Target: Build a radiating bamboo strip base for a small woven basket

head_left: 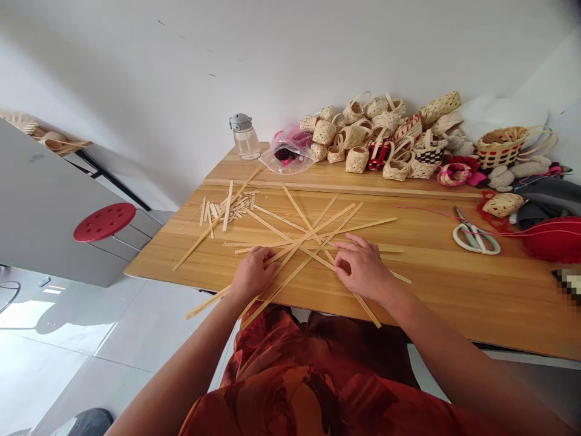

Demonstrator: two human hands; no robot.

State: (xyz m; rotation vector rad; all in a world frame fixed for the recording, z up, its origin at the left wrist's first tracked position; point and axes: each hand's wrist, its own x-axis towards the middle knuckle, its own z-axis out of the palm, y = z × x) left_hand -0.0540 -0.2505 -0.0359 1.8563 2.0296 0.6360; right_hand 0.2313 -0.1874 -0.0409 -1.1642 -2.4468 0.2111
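Thin flat bamboo strips (pixel 313 232) lie crossed in a star shape on the wooden table in front of me. My left hand (pixel 254 271) is at the left of the crossing, fingers curled and closed on a strip that runs toward the lower left. On the right side, my right hand (pixel 363 266) has its thumb and index finger pinched at a strip near the crossing. Its other fingers reach out loosely over the strips. Some strip ends stick out past the table's front edge, and parts of the strips are hidden under both hands.
Short offcuts (pixel 238 207) and a long strip (pixel 195 248) lie at the left. Behind stand a bottle (pixel 246 138), a plastic bag (pixel 288 154) and several small woven baskets (pixel 356 158). White-handled scissors (pixel 475 237) and red yarn (pixel 551 238) are at the right. A red stool (pixel 105 221) stands left.
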